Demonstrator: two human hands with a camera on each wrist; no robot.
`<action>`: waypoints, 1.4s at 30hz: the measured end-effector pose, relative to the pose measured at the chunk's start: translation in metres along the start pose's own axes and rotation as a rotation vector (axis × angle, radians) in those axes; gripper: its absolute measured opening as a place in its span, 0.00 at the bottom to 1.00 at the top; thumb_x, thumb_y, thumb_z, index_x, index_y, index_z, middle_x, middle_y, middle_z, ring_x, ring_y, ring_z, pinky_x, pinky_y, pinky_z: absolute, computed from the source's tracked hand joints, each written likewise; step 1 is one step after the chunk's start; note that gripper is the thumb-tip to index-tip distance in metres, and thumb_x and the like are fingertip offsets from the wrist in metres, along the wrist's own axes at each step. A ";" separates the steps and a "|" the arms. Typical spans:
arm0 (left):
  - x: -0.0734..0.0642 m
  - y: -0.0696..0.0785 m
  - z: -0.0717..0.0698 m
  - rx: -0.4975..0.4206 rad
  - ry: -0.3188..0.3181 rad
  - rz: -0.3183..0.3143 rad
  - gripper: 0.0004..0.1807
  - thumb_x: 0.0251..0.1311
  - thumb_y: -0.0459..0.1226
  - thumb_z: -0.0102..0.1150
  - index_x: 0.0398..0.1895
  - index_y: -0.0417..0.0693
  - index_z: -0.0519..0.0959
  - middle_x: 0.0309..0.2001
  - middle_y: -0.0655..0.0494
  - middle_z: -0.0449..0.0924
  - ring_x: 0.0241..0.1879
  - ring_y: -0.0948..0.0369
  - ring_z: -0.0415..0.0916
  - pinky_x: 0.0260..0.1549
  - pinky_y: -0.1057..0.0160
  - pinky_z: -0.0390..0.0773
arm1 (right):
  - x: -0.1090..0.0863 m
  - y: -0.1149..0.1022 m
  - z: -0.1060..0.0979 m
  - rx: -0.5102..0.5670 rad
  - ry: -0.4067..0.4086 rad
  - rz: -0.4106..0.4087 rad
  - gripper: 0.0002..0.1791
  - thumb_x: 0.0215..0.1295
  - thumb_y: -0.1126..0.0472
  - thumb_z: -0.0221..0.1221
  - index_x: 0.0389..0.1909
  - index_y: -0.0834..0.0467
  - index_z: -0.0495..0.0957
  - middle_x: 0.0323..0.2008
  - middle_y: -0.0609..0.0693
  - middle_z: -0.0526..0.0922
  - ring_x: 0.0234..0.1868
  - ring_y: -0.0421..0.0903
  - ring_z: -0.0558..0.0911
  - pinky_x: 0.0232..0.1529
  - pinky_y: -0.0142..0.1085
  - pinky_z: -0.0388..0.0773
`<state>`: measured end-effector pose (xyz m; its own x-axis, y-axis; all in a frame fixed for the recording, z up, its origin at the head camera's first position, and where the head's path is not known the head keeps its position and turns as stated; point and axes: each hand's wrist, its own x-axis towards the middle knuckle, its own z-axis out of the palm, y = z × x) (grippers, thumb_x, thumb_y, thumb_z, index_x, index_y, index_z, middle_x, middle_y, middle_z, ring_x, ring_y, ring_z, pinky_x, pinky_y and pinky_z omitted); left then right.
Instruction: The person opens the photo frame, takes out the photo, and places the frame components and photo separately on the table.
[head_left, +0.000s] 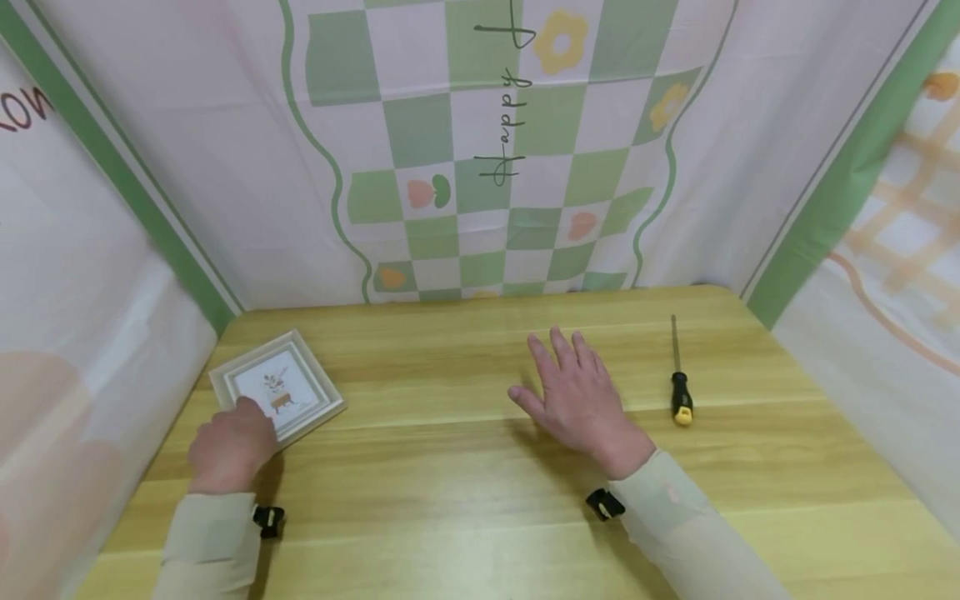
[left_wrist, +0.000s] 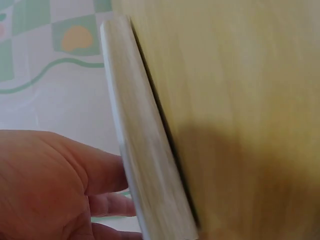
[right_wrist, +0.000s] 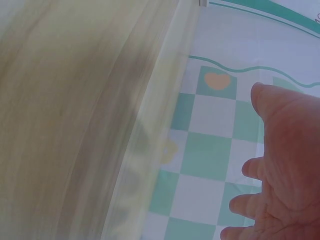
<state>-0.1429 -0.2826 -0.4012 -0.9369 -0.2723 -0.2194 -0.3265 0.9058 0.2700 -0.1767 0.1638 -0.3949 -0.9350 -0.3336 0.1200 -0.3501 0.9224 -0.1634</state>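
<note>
A square picture frame (head_left: 318, 387) with a pale moulding lies at the left of the table, its picture a potted plant on white. At the frame's near left corner, my left hand (head_left: 232, 448) grips it with fingers bent; the fingertips are hidden. Seen from the left wrist, the frame's side (left_wrist: 145, 125) stands in front of the ends of the thumb and fingers. My right hand (head_left: 581, 404) is held palm down over the middle right of the table, fingers spread and holding nothing. The right wrist view shows this hand (right_wrist: 295, 165) with its thumb and fingers apart.
A screwdriver (head_left: 681, 392) with a black and yellow handle lies right of my right hand, its shaft towards the back. The wooden table (head_left: 435, 500) ends against a checked curtain (head_left: 420, 133). Printed cloth also hangs along both sides.
</note>
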 end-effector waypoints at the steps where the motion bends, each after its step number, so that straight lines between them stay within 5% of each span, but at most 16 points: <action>1: 0.000 -0.001 0.000 0.006 -0.004 0.005 0.17 0.69 0.33 0.46 0.48 0.21 0.68 0.36 0.23 0.76 0.34 0.32 0.78 0.26 0.41 0.80 | 0.000 0.000 0.000 -0.001 -0.003 0.000 0.48 0.77 0.30 0.45 0.84 0.56 0.50 0.82 0.68 0.48 0.80 0.74 0.48 0.76 0.68 0.52; 16: -0.003 0.002 0.003 0.018 0.004 0.039 0.13 0.67 0.30 0.46 0.47 0.25 0.72 0.36 0.25 0.77 0.33 0.34 0.79 0.24 0.43 0.79 | -0.001 -0.004 0.002 -0.018 -0.002 -0.012 0.48 0.76 0.30 0.48 0.83 0.58 0.52 0.81 0.68 0.50 0.80 0.74 0.50 0.76 0.68 0.54; 42: -0.014 0.036 0.019 0.078 0.033 0.167 0.15 0.71 0.29 0.46 0.54 0.26 0.73 0.41 0.28 0.78 0.37 0.37 0.78 0.31 0.40 0.81 | -0.002 -0.009 0.004 -0.022 -0.003 -0.035 0.47 0.76 0.32 0.50 0.83 0.59 0.53 0.81 0.69 0.51 0.79 0.74 0.52 0.75 0.67 0.56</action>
<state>-0.1390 -0.2402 -0.4067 -0.9813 -0.1249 -0.1466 -0.1562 0.9614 0.2264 -0.1721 0.1550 -0.3977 -0.9225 -0.3663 0.1220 -0.3812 0.9142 -0.1376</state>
